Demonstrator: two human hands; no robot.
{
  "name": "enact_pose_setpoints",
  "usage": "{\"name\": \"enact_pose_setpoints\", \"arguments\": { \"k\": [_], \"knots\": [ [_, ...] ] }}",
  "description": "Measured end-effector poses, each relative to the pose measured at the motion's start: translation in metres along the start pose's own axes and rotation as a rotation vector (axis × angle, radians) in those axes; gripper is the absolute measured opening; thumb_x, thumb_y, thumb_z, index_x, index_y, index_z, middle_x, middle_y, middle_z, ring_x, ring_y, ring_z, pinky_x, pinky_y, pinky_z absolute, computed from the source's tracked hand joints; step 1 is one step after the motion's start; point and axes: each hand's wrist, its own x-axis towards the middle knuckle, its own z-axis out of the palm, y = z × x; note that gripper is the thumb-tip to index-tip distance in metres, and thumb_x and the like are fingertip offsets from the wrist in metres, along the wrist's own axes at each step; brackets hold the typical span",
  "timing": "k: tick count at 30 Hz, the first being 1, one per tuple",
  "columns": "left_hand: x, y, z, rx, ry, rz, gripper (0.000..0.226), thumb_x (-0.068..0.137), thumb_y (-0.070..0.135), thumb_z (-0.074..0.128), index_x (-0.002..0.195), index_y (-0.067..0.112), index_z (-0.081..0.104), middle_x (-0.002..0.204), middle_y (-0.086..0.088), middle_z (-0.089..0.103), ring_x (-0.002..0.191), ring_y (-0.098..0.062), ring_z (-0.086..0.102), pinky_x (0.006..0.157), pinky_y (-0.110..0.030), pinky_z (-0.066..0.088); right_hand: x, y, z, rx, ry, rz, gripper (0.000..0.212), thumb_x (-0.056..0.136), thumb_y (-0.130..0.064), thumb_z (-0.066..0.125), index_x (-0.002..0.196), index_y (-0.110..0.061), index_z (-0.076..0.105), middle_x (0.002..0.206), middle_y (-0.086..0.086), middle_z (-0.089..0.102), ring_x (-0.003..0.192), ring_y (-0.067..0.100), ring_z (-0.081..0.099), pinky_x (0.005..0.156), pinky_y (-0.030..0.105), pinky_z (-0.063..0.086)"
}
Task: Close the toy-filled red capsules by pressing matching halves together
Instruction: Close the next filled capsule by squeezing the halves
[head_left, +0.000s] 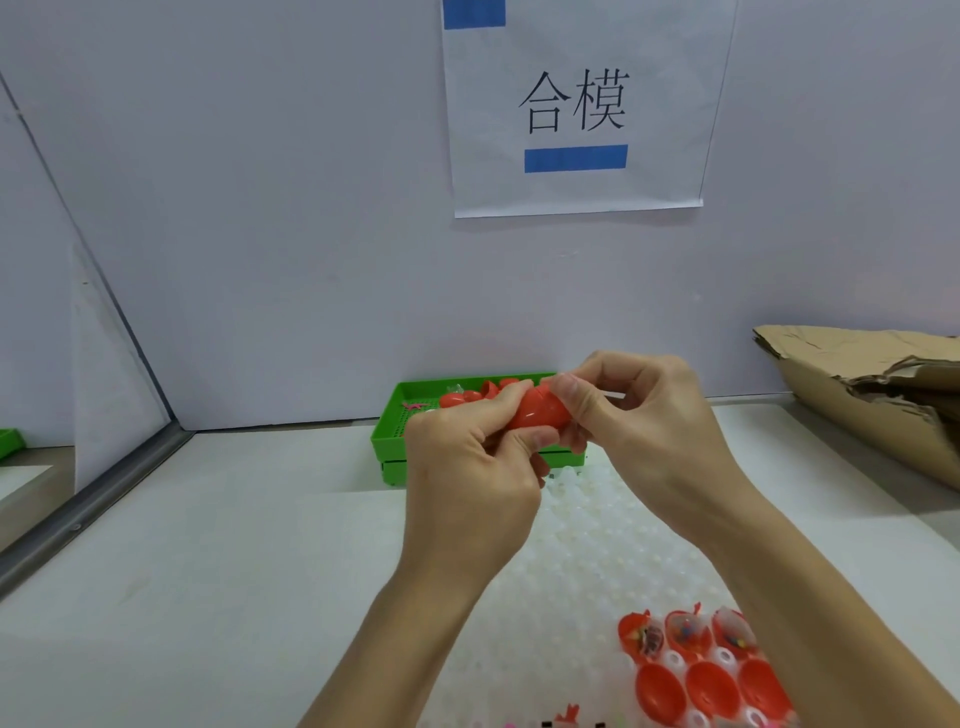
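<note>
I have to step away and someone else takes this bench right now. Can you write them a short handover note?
Left hand and right hand: both grip one red capsule, held in the air in front of the green tray; whether its seam has fully shut cannot be told.
Green tray at the wall holds more red capsule pieces.
White holder sheet, near right: three open halves with toys, and three red pieces in the row in front of them.
Left to do: finish this capsule, then close the three toy-filled halves with matching halves.
</note>
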Motion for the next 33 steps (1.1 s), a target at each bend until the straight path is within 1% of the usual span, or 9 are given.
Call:
{"name": "enact_pose_setpoints", "arguments": {
  "k": [5, 9, 13, 16, 21, 23, 26, 30, 33],
  "knots": [
    [0.000, 0.000, 0.001, 0.111, -0.037, 0.059, 0.025, 0.086, -0.016, 0.061, 0.097, 0.000, 0.078, 0.060, 0.020, 0.059, 0.051, 0.005, 0.060, 0.057, -0.011, 0.051, 0.001, 0.001, 0.001, -0.031, 0.010, -0.003, 0.025, 0.091, -0.010, 0.069, 0.067, -0.006, 0.069, 0.053, 0.001, 0.063, 0.048, 0.009, 0.058, 0.052, 0.018, 0.047],
    [0.001, -0.002, -0.001, 0.161, -0.045, 0.072, 0.021, 0.085, -0.012, 0.063, 0.094, 0.000, 0.078, 0.057, 0.021, 0.056, 0.051, 0.003, 0.059, 0.058, -0.009, 0.049, -0.001, 0.004, 0.005, -0.023, 0.011, 0.004, 0.027, 0.092, -0.010, 0.068, 0.065, -0.007, 0.068, 0.051, -0.003, 0.062, 0.047, 0.007, 0.058, 0.051, 0.016, 0.046],
    [0.004, 0.002, -0.005, 0.147, -0.069, 0.061, 0.017, 0.081, 0.006, 0.062, 0.087, 0.009, 0.078, 0.059, 0.017, 0.062, 0.055, -0.006, 0.063, 0.058, -0.019, 0.054, -0.001, 0.005, 0.006, -0.012, 0.004, 0.008, 0.025, 0.094, -0.013, 0.067, 0.069, -0.009, 0.069, 0.055, -0.001, 0.064, 0.050, 0.008, 0.059, 0.053, 0.017, 0.047],
    [0.008, 0.003, -0.013, 0.104, -0.097, 0.012, 0.014, 0.083, 0.010, 0.064, 0.085, 0.016, 0.076, 0.065, 0.016, 0.068, 0.061, -0.007, 0.067, 0.060, -0.029, 0.058, -0.001, 0.006, 0.013, 0.012, 0.013, 0.020, 0.023, 0.095, -0.019, 0.065, 0.073, -0.015, 0.071, 0.057, -0.007, 0.066, 0.054, 0.004, 0.063, 0.056, 0.015, 0.050],
    [0.010, 0.005, -0.014, 0.032, -0.154, -0.081, 0.013, 0.083, 0.029, 0.066, 0.091, 0.021, 0.073, 0.078, 0.005, 0.072, 0.077, -0.018, 0.069, 0.063, -0.046, 0.058, 0.003, 0.007, 0.009, 0.045, 0.038, 0.093, 0.025, 0.098, -0.027, 0.062, 0.081, -0.015, 0.077, 0.073, 0.006, 0.074, 0.067, 0.014, 0.071, 0.073, 0.030, 0.061],
    [0.009, 0.005, -0.012, -0.011, -0.144, -0.133, 0.010, 0.085, 0.026, 0.072, 0.095, 0.022, 0.072, 0.081, 0.005, 0.072, 0.079, -0.016, 0.069, 0.065, -0.048, 0.058, 0.004, 0.006, 0.005, 0.112, 0.024, 0.146, 0.030, 0.102, -0.024, 0.055, 0.085, -0.013, 0.077, 0.080, 0.010, 0.077, 0.075, 0.022, 0.075, 0.077, 0.035, 0.062],
    [0.008, 0.002, -0.011, -0.029, -0.111, -0.179, 0.015, 0.086, 0.019, 0.076, 0.097, 0.025, 0.070, 0.087, 0.007, 0.072, 0.083, -0.013, 0.069, 0.068, -0.048, 0.059, 0.004, 0.006, 0.001, 0.148, -0.016, 0.198, 0.033, 0.105, -0.020, 0.047, 0.095, -0.009, 0.076, 0.087, 0.011, 0.078, 0.082, 0.027, 0.075, 0.077, 0.034, 0.062],
    [0.008, -0.002, -0.011, -0.023, -0.097, -0.184, 0.018, 0.085, 0.020, 0.077, 0.096, 0.029, 0.066, 0.089, 0.009, 0.070, 0.086, -0.011, 0.069, 0.068, -0.046, 0.060, 0.005, 0.007, 0.001, 0.172, -0.040, 0.234, 0.026, 0.105, -0.015, 0.048, 0.108, -0.007, 0.072, 0.092, 0.010, 0.078, 0.085, 0.025, 0.076, 0.076, 0.030, 0.060],
    [0.008, -0.005, -0.012, -0.033, -0.091, -0.188, 0.018, 0.086, 0.020, 0.076, 0.097, 0.028, 0.065, 0.090, 0.009, 0.070, 0.088, -0.012, 0.069, 0.070, -0.047, 0.060, 0.004, 0.006, 0.000, 0.159, -0.074, 0.231, 0.024, 0.104, -0.013, 0.050, 0.106, -0.008, 0.074, 0.091, 0.007, 0.078, 0.085, 0.022, 0.076, 0.078, 0.031, 0.061]
  ]
}}
